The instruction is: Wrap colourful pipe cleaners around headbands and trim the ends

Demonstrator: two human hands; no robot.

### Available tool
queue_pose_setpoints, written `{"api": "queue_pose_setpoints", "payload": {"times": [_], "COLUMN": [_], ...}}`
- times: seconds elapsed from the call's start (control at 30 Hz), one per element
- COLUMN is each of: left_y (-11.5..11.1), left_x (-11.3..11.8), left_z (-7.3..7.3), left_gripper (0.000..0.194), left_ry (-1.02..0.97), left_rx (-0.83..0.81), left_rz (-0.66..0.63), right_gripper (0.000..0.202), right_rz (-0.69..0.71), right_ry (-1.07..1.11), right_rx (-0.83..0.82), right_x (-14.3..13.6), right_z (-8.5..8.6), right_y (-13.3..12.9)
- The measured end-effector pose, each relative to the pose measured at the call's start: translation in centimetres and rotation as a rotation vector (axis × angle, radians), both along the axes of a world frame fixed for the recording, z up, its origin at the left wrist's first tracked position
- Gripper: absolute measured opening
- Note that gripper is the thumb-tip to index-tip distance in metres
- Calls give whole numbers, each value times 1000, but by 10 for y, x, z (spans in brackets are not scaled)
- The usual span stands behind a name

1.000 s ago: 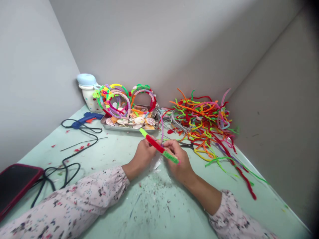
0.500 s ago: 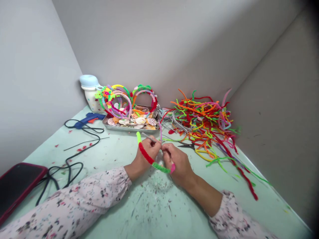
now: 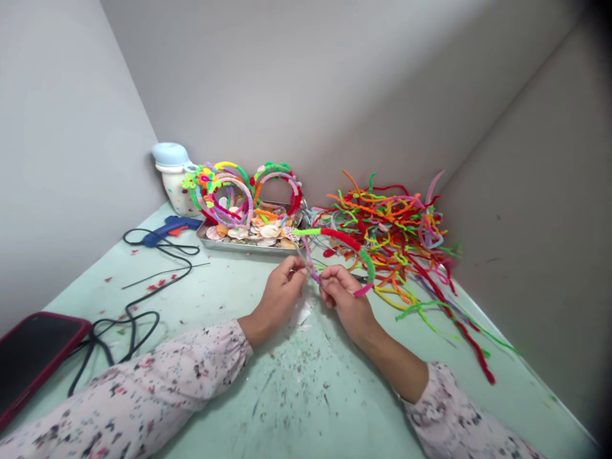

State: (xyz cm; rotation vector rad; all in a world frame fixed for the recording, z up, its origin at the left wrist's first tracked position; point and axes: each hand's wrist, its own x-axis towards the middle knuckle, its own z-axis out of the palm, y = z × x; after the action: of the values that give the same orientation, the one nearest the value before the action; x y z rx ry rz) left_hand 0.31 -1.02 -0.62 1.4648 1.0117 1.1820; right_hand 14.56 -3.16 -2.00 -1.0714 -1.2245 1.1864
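A curved headband (image 3: 338, 236), wrapped in lime, red, green and pink pipe cleaner, arches over my right hand (image 3: 351, 299). That hand is closed, pinching the band near its purple-wrapped part. My left hand (image 3: 281, 292) is closed too, its thumb and fingertips together on the grey bare end of the band. Between the hands a loose purple pipe cleaner (image 3: 309, 255) stands up from the band. Fingers hide part of the band, and where the purple strand is wound is too small to see clearly.
A metal tray (image 3: 248, 247) of seashells (image 3: 269, 231) stands behind, several wrapped headbands (image 3: 248, 191) upright on it. Rightward lies a pipe-cleaner heap (image 3: 392, 217) with dark scissors (image 3: 361, 278) beside it. Leftward are a blue glue gun (image 3: 165, 231), its black cord, a phone (image 3: 38, 357) and a cup (image 3: 174, 182).
The headband has turned: its lime end swung from above my left hand to up and right, its curve now above my right hand. My hands have moved slightly apart.
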Motion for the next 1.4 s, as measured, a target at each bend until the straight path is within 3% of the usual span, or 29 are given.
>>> {"api": "queue_pose_setpoints", "payload": {"times": [0.4, 0.9, 1.1, 1.4], "left_y": [2, -3, -2, 1], "left_x": [-1, 2, 1, 1], "left_z": [-5, 0, 1, 4], "left_gripper": [20, 28, 25, 25], "left_ry": [-70, 117, 189, 337], "left_rx": [-37, 105, 157, 311], "left_rz": [-133, -23, 30, 101], "right_gripper": [3, 7, 8, 12], "right_rz": [54, -73, -68, -119], "right_ry": [97, 40, -9, -47], "right_rx": [-31, 12, 90, 48], "right_x": [3, -5, -3, 0], "right_z": [1, 13, 5, -7], "right_y": [1, -5, -3, 1]}}
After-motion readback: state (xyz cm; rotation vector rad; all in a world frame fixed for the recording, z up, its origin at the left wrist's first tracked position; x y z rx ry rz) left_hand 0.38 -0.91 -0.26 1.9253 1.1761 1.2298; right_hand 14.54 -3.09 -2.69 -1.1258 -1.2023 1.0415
